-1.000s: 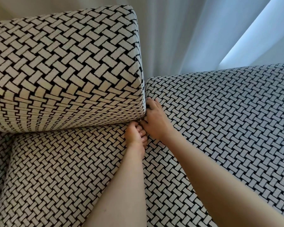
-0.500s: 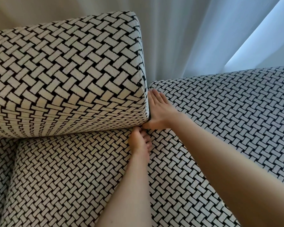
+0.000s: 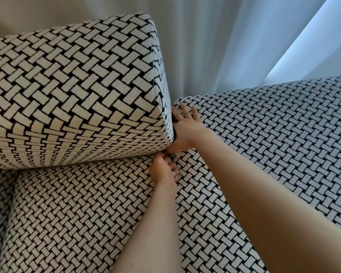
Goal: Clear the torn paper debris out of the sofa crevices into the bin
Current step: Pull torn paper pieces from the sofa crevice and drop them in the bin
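Your two bare arms reach forward over the sofa. Under your left arm is the seat cushion (image 3: pixel 67 203), with its black and white brick pattern.

Your left hand (image 3: pixel 162 171) rests on the seat cushion. Its fingers are curled up, and the tips poke at the corner gap (image 3: pixel 170 151), where the seat cushion, the back cushion and the side cushion all meet. You cannot tell if this hand has hold of any paper, because the curled fingers hide what is under them. The torn paper does not show from here, so any bits must be down inside the gap.

Just past it is your right hand (image 3: pixel 186 129). It lies flat with straight fingers on the side cushion (image 3: pixel 274 134) and holds nothing. Its thumb side touches the end of the back cushion (image 3: pixel 77 91), right along the dark slit between the two.

The back cushion is big and stands up on the left. Behind the sofa hangs a pale curtain (image 3: pixel 215 46), with bright light at its right edge.
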Action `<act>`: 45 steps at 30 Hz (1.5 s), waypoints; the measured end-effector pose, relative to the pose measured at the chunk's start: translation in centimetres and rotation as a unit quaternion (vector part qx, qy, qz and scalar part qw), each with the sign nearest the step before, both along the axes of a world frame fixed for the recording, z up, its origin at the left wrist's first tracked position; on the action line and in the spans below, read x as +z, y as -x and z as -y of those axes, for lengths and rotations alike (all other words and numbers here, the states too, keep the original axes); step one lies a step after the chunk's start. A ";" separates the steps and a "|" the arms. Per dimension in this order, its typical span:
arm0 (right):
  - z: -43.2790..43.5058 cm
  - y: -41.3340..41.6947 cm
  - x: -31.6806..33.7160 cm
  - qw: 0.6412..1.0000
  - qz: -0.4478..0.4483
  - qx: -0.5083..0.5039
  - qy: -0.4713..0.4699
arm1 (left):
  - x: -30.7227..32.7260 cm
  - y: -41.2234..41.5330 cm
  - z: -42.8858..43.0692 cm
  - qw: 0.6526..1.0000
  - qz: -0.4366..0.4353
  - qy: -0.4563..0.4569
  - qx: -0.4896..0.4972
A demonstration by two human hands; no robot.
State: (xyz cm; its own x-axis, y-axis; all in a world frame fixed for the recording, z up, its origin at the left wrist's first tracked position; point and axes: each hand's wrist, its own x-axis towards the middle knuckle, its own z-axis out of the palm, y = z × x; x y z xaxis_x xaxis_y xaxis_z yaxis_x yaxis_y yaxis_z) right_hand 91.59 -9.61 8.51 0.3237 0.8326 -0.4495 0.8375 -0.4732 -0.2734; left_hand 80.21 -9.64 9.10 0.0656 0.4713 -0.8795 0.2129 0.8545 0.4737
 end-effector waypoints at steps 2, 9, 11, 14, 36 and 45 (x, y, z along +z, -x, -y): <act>-0.2 -0.1 0.1 1.000 -0.008 0.007 0.000 | -0.1 -0.1 0.0 1.000 -0.008 -0.008 0.016; 0.1 0.4 -0.4 1.000 -0.017 -0.006 -0.021 | 0.0 -0.1 -0.1 1.000 -0.004 0.007 0.009; 0.2 0.6 -0.5 0.999 -0.015 -0.019 -0.038 | 0.0 0.0 0.0 1.000 -0.005 0.003 0.007; 0.2 0.9 -0.6 0.998 -0.021 -0.035 -0.054 | 0.2 0.0 0.0 1.000 -0.007 0.002 0.005; 0.6 2.8 -0.7 0.993 -0.025 -0.083 -0.078 | 0.7 0.3 0.0 1.000 0.019 0.002 -0.016; 3.6 5.3 -0.6 0.952 -0.079 -0.187 -0.230 | 1.1 0.7 0.0 0.998 0.056 -0.002 -0.034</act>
